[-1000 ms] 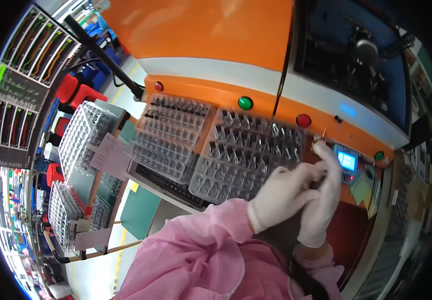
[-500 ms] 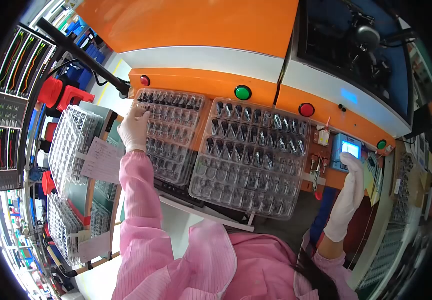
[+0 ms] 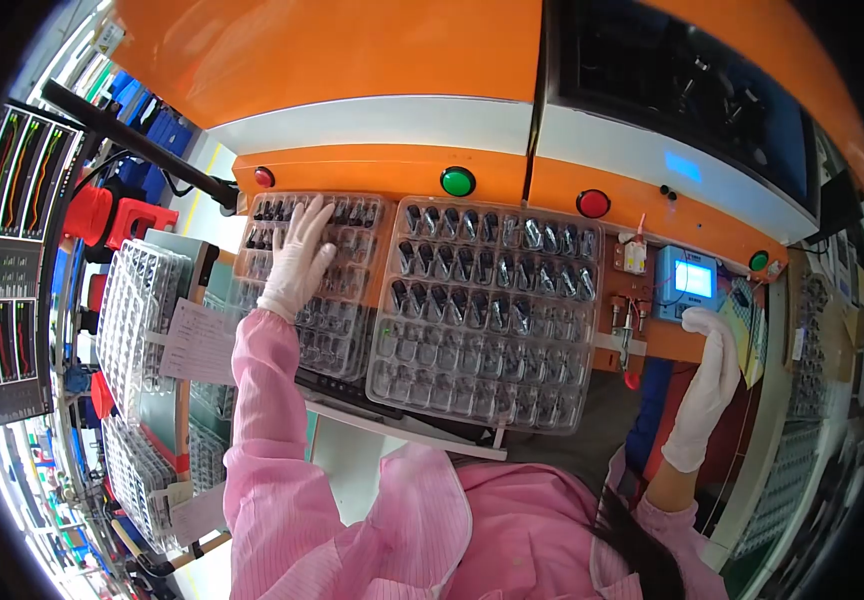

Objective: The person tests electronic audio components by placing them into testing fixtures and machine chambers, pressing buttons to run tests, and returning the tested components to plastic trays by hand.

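My left hand (image 3: pixel 299 262), in a white glove, is over the upper rows of the left clear plastic tray (image 3: pixel 337 340). Its fingers are spread, and I see nothing held in them. Small dark parts fill the top row of that tray, and the hand hides some of the pockets. To its right lies a larger clear tray (image 3: pixel 482 345), with dark parts in its upper three rows and lower pockets that look clear. My right hand (image 3: pixel 704 395), gloved too, is raised beside the machine's right end, below a small blue display box (image 3: pixel 687 280). Its fingers are stretched, tips slightly bent.
An orange machine front carries a green button (image 3: pixel 458 181) and a red button (image 3: pixel 593 204) just behind the trays. Stacked clear trays (image 3: pixel 142 310) with a paper sheet (image 3: pixel 199 342) stand at left. A small metal fixture (image 3: pixel 625 325) sits right of the larger tray.
My left hand has moved right across the left tray, its fingers going from bent together to spread. My right hand has shifted slightly down and its fingertips bend more. The camera view has shifted.
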A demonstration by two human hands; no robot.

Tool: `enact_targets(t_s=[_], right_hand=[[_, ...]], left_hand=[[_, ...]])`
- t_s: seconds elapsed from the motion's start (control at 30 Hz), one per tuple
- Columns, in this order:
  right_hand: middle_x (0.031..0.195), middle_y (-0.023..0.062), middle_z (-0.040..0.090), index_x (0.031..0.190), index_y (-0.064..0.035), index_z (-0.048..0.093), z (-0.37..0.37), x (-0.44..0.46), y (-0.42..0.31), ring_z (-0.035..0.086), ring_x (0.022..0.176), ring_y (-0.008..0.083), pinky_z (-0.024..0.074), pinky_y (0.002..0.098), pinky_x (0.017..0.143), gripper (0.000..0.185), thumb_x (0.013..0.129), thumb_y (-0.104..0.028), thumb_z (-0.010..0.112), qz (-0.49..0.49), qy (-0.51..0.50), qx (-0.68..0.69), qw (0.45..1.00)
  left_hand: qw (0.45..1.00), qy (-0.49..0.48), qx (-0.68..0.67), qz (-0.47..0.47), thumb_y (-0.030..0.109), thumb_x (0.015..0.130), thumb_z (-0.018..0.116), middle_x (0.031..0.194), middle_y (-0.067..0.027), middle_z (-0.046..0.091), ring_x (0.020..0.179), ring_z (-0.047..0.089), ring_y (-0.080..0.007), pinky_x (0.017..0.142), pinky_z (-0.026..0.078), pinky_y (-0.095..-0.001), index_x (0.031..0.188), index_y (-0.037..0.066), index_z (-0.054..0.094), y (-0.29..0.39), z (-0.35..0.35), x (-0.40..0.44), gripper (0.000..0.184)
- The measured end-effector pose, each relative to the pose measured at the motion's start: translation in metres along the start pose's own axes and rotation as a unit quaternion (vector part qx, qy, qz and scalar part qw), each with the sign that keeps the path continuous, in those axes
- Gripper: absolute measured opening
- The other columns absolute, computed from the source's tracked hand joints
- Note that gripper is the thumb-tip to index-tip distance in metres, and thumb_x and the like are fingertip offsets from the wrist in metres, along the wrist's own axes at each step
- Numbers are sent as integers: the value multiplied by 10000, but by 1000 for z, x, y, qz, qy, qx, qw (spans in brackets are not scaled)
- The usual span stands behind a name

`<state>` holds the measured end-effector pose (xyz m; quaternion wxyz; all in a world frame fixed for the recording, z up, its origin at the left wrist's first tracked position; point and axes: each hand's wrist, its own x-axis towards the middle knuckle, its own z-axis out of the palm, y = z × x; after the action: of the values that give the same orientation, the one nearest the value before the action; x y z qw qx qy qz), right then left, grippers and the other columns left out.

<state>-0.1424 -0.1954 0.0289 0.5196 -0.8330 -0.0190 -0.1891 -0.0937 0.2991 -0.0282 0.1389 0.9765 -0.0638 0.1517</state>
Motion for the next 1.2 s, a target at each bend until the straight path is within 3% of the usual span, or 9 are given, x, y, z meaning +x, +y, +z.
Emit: enact_targets(t_s=[0.07,0.23,0.37,0.43,0.57,0.67,0.73,0.83,1.2], right_hand=[[980,97,626,953,35,595,-4,0,2,573,932,193,424,312,903,314,1008,-145,345,1,9,5,1000],[936,95,632,913,35,599,-16,-2,6,580,892,186,441,299,858,267,990,-124,399,11,30,23,999],[938,94,629,892,44,603,-20,-4,4,579,906,185,437,307,876,282,988,-112,389,32,27,32,999],[943,94,628,886,48,605,-18,-4,1,578,916,186,434,312,890,289,988,-107,383,41,26,30,998],[931,91,638,901,41,624,1,-6,-5,595,896,188,448,315,865,131,917,-4,502,1,-26,34,999],[932,83,654,934,-44,668,26,6,-21,610,847,229,453,341,790,141,816,23,631,-165,-128,-80,975],[918,54,644,892,-103,685,52,13,-12,597,838,251,432,354,756,162,762,-6,679,-215,-186,-83,955],[869,26,610,867,-120,694,90,18,-9,573,863,232,416,354,759,140,747,-46,686,-273,-191,-145,932],[961,46,519,875,-148,659,123,25,-2,529,912,245,425,368,781,136,754,-89,642,-340,-285,-249,861]], left_hand=[[982,-90,163,10,208,921,524,1517,-89,324,1419,246,-322,1146,205,-428,1421,174,423,8,2,-2,511],[992,-103,72,-6,61,901,495,1570,-89,206,1453,162,-283,1152,193,-401,1469,149,343,4,-13,1,595],[983,30,-181,8,-8,863,527,1527,-102,305,1418,263,-248,1119,265,-366,1446,115,386,-21,-18,0,612],[934,137,-292,-153,-27,844,555,1377,-109,499,1281,458,-214,1021,380,-312,1336,83,520,-22,-23,3,505],[946,96,-265,-161,-8,834,593,1149,-81,639,1086,590,-177,908,451,-283,1155,44,629,23,-35,-2,327],[972,-6,-231,-31,-32,807,597,1034,-85,668,981,634,-214,869,478,-320,1021,35,655,113,-45,2,231],[979,-43,-142,139,-19,777,630,994,-79,658,931,633,-249,804,496,-357,975,62,655,154,-37,7,215],[964,-67,-102,237,20,771,647,954,-58,650,877,619,-270,741,492,-385,932,89,660,190,-15,11,175],[975,-92,-131,154,39,790,643,940,-71,655,899,617,-284,816,483,-392,954,82,669,203,-4,6,172]])
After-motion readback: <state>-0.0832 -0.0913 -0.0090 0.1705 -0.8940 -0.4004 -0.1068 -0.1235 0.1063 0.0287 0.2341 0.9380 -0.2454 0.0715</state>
